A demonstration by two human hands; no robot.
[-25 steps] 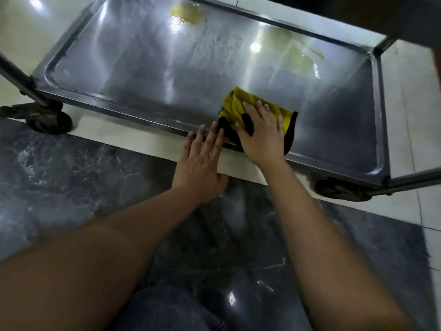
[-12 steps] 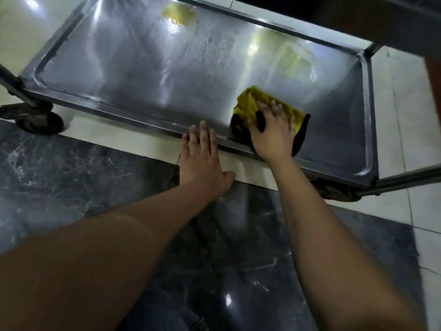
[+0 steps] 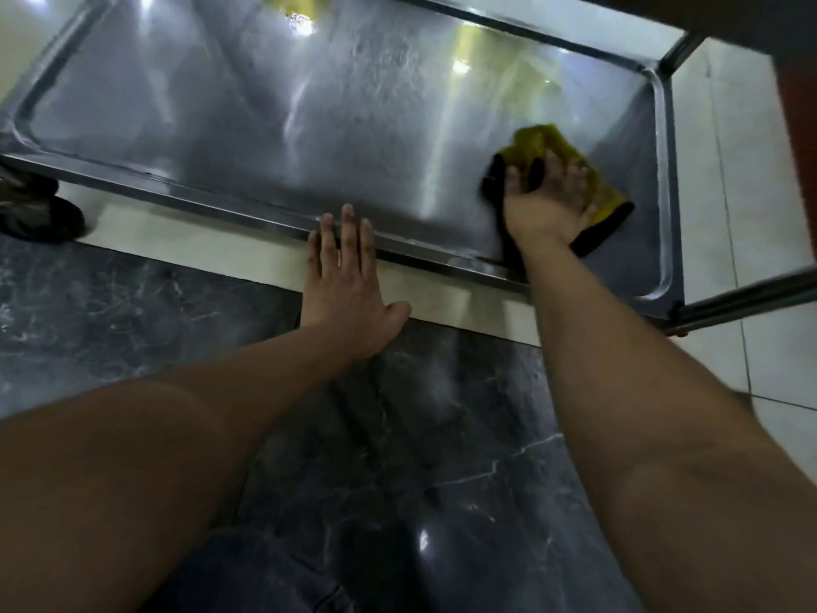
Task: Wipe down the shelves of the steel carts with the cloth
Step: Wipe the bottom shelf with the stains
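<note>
The left hand [image 3: 347,276] lies flat, fingers straight and together, fingertips on the near rim of the low, rectangular brushed-steel cart shelf [image 3: 274,126], holding nothing. To its right, the right hand [image 3: 546,199] presses the crumpled yellow cloth with black edging [image 3: 541,139] onto the shelf near its right end, fingers spread over it. The shelf's long axis runs leftward from this hand, so most unwiped steel probably lies that way.

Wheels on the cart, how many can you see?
1: a dark wheel under the shelf's near left corner. A bit of something dark shows under the near right corner, too little to tell. Far wheels are hidden.
</note>
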